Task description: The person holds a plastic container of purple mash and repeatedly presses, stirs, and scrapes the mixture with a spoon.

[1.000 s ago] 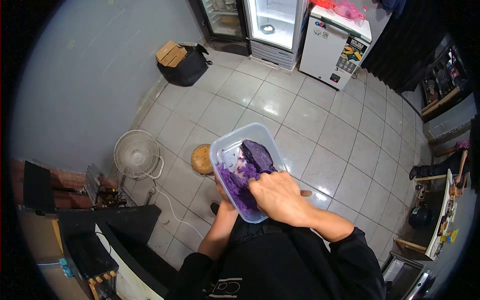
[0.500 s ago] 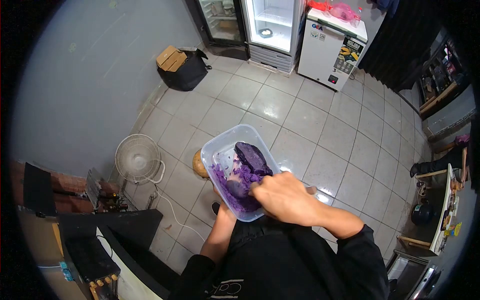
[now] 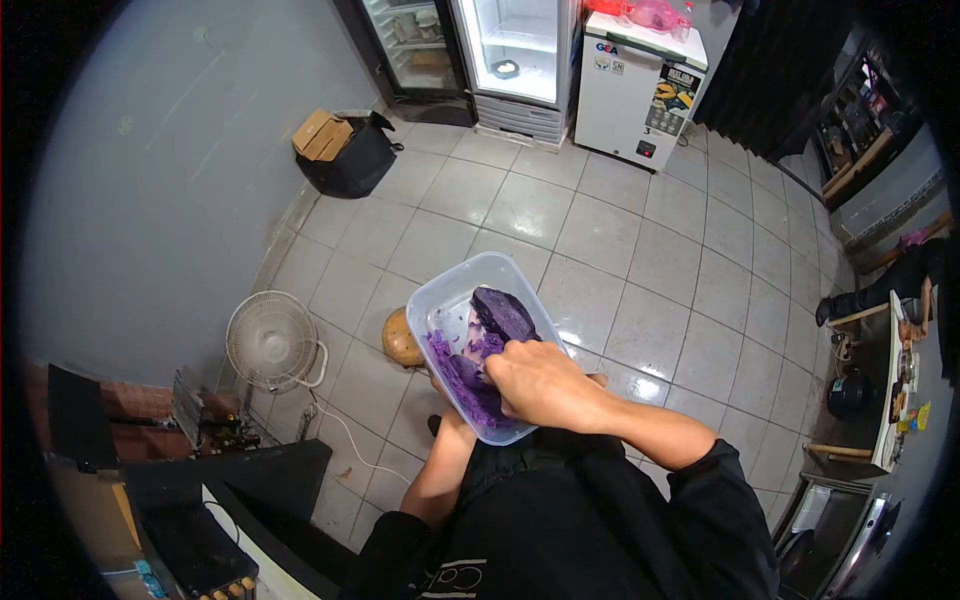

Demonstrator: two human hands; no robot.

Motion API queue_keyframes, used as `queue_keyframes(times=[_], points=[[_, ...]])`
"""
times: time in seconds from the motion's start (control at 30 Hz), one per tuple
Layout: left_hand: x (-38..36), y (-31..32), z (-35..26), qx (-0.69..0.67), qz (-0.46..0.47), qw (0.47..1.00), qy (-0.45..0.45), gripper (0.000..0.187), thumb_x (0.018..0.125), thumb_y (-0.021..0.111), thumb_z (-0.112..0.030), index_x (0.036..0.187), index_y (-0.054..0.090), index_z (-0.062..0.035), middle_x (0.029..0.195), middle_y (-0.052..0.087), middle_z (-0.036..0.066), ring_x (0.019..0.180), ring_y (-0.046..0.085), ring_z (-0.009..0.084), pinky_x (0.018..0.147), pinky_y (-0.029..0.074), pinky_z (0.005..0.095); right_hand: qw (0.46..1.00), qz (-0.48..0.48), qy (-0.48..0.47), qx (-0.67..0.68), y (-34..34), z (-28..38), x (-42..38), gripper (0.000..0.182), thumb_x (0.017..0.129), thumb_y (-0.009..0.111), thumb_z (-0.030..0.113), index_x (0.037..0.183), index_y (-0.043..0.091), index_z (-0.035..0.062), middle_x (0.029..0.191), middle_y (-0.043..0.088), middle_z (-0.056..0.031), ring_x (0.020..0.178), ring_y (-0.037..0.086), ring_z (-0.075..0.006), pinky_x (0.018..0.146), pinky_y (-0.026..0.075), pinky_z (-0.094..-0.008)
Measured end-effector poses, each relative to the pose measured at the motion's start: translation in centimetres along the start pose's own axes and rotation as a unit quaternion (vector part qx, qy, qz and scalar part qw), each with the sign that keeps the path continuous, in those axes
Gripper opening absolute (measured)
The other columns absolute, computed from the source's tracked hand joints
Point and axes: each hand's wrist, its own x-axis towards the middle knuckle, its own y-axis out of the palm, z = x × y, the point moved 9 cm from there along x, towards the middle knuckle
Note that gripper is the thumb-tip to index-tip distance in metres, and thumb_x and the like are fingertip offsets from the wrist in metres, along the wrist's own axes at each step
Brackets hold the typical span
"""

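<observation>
A clear plastic container [image 3: 428,300] is held in front of my body, tilted toward me. Crumbly purple mash [image 3: 470,392] covers its near side, and a large dark purple chunk, like sweet potato [image 3: 503,314], lies toward the far right. My left hand [image 3: 455,428] grips the container from beneath at its near left, most fingers hidden under it. Over the near right rim, my right hand [image 3: 540,385] is closed around a spoon [image 3: 462,369]. The spoon's bowl is against the mash, and its handle end pokes out behind the fist.
A round tan object [image 3: 401,338] is on the tiled floor beyond the container. A white fan [image 3: 273,340] stands left, its cord trailing. A black bag [image 3: 352,160], fridges and a white freezer [image 3: 635,105] line the back. Another person [image 3: 885,285] is at a table on the right.
My right hand and the spoon have shifted slightly left and away from me within the container. The head view has turned a little; the left hand keeps its hold.
</observation>
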Motion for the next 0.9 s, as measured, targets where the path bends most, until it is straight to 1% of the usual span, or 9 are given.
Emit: queue_keyframes(times=[0.13, 0.23, 0.33, 0.47, 0.67, 0.73, 0.77, 0.8, 0.9], points=[[0.2, -0.1, 0.2, -0.014, -0.004, 1.0, -0.001, 0.073, 0.092, 0.039, -0.06, 0.139, 0.04, -0.0042, 0.134, 0.051, 0.013, 0.122, 0.05, 0.0288, 0.107, 0.039, 0.0436, 1.0, -0.022, 0.012, 0.004, -0.1, -0.3, 1.3, 0.013, 0.068, 0.065, 0.007, 0.073, 0.061, -0.0044, 0.069, 0.062, -0.0237, 0.068, 0.064, -0.0399, 0.06, 0.051, -0.0459], [0.0, -0.8, 0.2, -0.025, -0.015, 1.0, -0.003, 0.073, 0.092, 0.039, -0.06, 0.139, 0.04, -0.0042, 0.134, 0.051, 0.013, 0.122, 0.05, 0.0287, 0.106, 0.039, 0.0436, 0.999, -0.019, -0.023, -0.032, -0.6, 1.2, 1.1, 0.013, 0.069, 0.064, 0.008, 0.075, 0.062, -0.0042, 0.068, 0.062, -0.023, 0.066, 0.065, -0.0396, 0.058, 0.051, -0.0456], [-0.7, -1.3, 0.4, -0.037, -0.018, 0.999, -0.004, 0.073, 0.092, 0.039, -0.06, 0.139, 0.04, -0.0043, 0.134, 0.051, 0.013, 0.122, 0.05, 0.0287, 0.106, 0.039, 0.0436, 0.995, 0.015, -0.017, -0.092, -1.1, 2.3, 0.8, 0.012, 0.071, 0.062, 0.009, 0.075, 0.063, -0.0024, 0.067, 0.063, -0.0211, 0.065, 0.067, -0.0362, 0.057, 0.052, -0.0433], [-0.8, -1.0, 1.0, -0.052, -0.019, 0.998, -0.004, 0.073, 0.092, 0.039, -0.06, 0.139, 0.04, -0.0043, 0.133, 0.051, 0.013, 0.122, 0.05, 0.0286, 0.106, 0.04, 0.0436, 0.989, 0.012, -0.043, -0.14, -0.6, 4.1, 0.0, 0.011, 0.073, 0.061, 0.01, 0.073, 0.064, -0.0009, 0.068, 0.066, -0.0171, 0.064, 0.069, -0.0298, 0.053, 0.053, -0.039], [-0.2, -0.2, 1.4, -0.067, -0.019, 0.998, -0.007, 0.073, 0.092, 0.039, -0.06, 0.139, 0.04, -0.0043, 0.133, 0.051, 0.013, 0.122, 0.051, 0.0285, 0.106, 0.04, 0.0436, 0.97, -0.031, -0.093, -0.221, 1.8, 6.2, -0.5, 0.008, 0.067, 0.063, 0.011, 0.064, 0.064, 0.0026, 0.06, 0.062, -0.0107, 0.059, 0.065, -0.0195, 0.043, 0.047, -0.031], [-2.6, -0.4, 1.7, -0.073, -0.017, 0.997, -0.006, 0.073, 0.092, 0.039, -0.06, 0.139, 0.041, -0.0044, 0.133, 0.052, 0.013, 0.121, 0.051, 0.0285, 0.106, 0.04, 0.0436, 0.965, -0.022, -0.094, -0.242, 2.3, 6.6, -0.8, 0.01, 0.065, 0.063, 0.011, 0.063, 0.063, 0.0019, 0.059, 0.06, -0.0103, 0.059, 0.064, -0.0184, 0.041, 0.045, -0.0305], [-1.3, 0.2, 2.3, -0.075, -0.016, 0.997, -0.006, 0.073, 0.092, 0.039, -0.06, 0.138, 0.041, -0.0044, 0.133, 0.052, 0.013, 0.121, 0.051, 0.0285, 0.106, 0.04, 0.0436, 0.963, -0.017, -0.094, -0.252, 2.6, 6.7, -1.1, 0.01, 0.064, 0.063, 0.012, 0.062, 0.062, 0.0016, 0.059, 0.059, -0.0101, 0.059, 0.063, -0.0179, 0.04, 0.044, -0.0302], [-1.7, -0.7, 1.9, -0.078, -0.017, 0.997, -0.006, 0.073, 0.092, 0.039, -0.06, 0.138, 0.041, -0.0044, 0.133, 0.052, 0.013, 0.121, 0.051, 0.0285, 0.106, 0.04, 0.0436, 0.963, -0.034, -0.105, -0.246, 2.5, 6.6, -1.4, 0.011, 0.063, 0.063, 0.011, 0.062, 0.06, 0.0004, 0.059, 0.058, -0.01, 0.054, 0.061, -0.0171, 0.039, 0.042, -0.0293], [-1.0, -0.7, 2.0, -0.086, -0.025, 0.996, -0.01, 0.072, 0.092, 0.039, -0.06, 0.138, 0.041, -0.0044, 0.133, 0.052, 0.013, 0.121, 0.051, 0.0284, 0.106, 0.04, 0.0435, 0.965, -0.034, -0.093, -0.241, 2.1, 6.2, -2.2, 0.011, 0.065, 0.062, 0.01, 0.064, 0.059, -0.0011, 0.061, 0.06, -0.0115, 0.05, 0.061, -0.019, 0.039, 0.044, -0.031]])
